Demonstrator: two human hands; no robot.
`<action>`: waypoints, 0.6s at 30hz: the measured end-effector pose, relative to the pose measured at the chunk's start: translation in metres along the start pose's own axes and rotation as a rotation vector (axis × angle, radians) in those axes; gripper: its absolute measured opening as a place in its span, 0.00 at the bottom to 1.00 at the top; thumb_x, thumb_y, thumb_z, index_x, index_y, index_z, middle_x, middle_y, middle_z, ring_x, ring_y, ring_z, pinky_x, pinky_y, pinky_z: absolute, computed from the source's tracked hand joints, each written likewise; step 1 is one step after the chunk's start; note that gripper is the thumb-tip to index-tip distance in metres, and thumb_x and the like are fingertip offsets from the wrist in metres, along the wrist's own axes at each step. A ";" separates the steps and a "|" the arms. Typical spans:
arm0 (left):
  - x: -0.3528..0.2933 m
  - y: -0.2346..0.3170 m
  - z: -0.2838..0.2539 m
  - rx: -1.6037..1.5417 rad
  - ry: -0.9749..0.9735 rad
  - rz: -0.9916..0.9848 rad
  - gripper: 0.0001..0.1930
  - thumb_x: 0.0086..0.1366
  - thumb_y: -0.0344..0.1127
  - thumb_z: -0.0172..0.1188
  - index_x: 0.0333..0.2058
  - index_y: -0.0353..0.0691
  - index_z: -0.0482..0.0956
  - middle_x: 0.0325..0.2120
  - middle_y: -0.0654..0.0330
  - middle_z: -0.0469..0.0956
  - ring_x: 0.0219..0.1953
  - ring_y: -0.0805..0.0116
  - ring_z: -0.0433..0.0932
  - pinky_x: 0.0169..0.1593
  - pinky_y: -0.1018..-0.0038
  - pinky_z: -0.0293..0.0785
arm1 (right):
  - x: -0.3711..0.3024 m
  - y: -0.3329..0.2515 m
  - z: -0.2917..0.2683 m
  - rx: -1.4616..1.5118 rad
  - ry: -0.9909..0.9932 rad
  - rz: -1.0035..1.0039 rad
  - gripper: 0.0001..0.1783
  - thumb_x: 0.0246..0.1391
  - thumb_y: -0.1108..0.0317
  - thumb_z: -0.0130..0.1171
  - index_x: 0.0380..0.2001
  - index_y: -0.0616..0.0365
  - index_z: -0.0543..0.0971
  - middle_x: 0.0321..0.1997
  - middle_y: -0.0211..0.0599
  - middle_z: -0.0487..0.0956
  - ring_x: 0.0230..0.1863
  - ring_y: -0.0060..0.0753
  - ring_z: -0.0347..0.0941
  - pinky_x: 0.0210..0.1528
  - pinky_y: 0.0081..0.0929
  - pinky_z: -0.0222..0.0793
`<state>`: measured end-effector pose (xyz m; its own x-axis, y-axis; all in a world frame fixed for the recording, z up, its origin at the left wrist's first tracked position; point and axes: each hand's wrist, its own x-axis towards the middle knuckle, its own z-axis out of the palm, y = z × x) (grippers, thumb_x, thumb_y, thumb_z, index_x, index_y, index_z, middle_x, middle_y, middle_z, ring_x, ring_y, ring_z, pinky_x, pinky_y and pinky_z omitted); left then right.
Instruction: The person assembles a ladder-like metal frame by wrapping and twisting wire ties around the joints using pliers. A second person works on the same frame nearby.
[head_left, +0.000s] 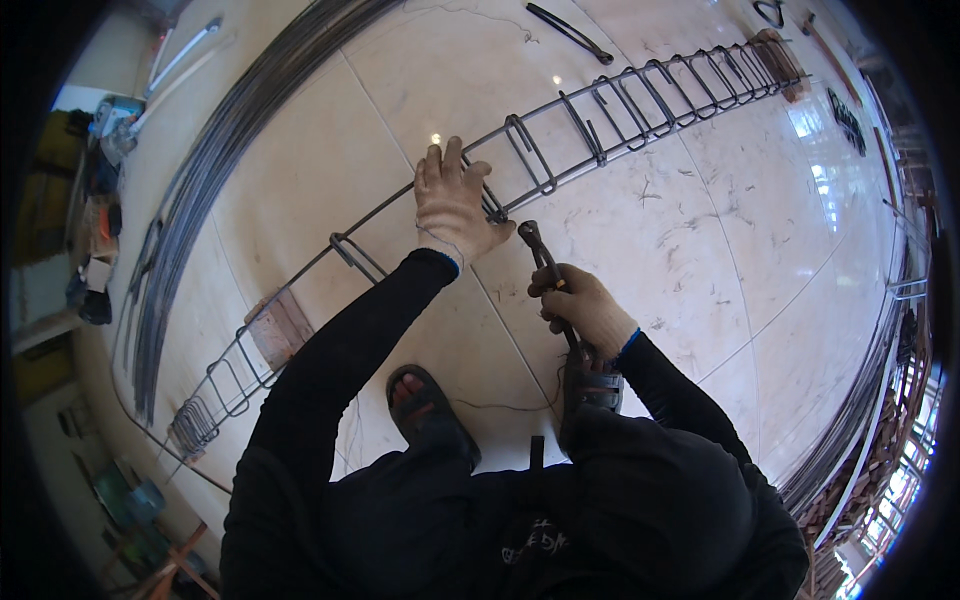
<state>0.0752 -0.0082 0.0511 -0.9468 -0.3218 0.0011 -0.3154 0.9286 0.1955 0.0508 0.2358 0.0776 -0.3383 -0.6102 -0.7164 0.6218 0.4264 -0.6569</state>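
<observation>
A long steel rebar cage (375, 212) lies diagonally across the floor, with rectangular stirrups (583, 128) set along its bars. My left hand (455, 210), in a beige knit glove, rests over the cage with its fingers stretched out, touching a stirrup (492, 203). Part of that stirrup is hidden under the glove. My right hand (590, 310), gloved too, is closed around the handles of dark metal pincers (541, 252). The pincers' head points up toward the cage, a little right of my left hand and apart from the bars.
Wooden blocks prop the cage at its left (280, 328) and right end (778, 65). A bundle of steel rods (235, 130) curves along the left, and more rods (830, 455) lie at right. A bent black steel piece (570, 33) lies beyond the cage. My sandalled feet (425, 410) are close below.
</observation>
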 end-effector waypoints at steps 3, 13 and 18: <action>0.002 0.001 -0.003 0.004 -0.037 -0.011 0.41 0.47 0.57 0.81 0.58 0.46 0.81 0.71 0.46 0.58 0.75 0.39 0.54 0.79 0.45 0.45 | -0.003 0.007 -0.002 0.115 0.043 -0.041 0.29 0.61 0.75 0.60 0.66 0.66 0.72 0.62 0.45 0.79 0.45 0.27 0.81 0.44 0.25 0.82; 0.014 -0.015 -0.010 -0.087 -0.081 0.090 0.40 0.50 0.54 0.79 0.58 0.40 0.79 0.70 0.44 0.63 0.72 0.42 0.64 0.74 0.49 0.61 | 0.033 0.024 -0.017 -0.678 0.169 -0.299 0.30 0.54 0.71 0.64 0.62 0.61 0.79 0.57 0.45 0.83 0.39 0.30 0.81 0.40 0.30 0.79; 0.023 -0.035 -0.002 -0.495 0.110 -0.205 0.37 0.58 0.56 0.73 0.58 0.35 0.80 0.60 0.43 0.78 0.59 0.47 0.81 0.61 0.61 0.79 | 0.025 -0.001 0.007 -0.190 0.166 -0.120 0.28 0.57 0.67 0.62 0.60 0.67 0.79 0.45 0.47 0.85 0.37 0.35 0.82 0.32 0.31 0.78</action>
<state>0.0643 -0.0488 0.0461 -0.8484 -0.5292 0.0114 -0.4003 0.6556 0.6403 0.0466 0.2147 0.0619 -0.5227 -0.5526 -0.6492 0.4319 0.4848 -0.7605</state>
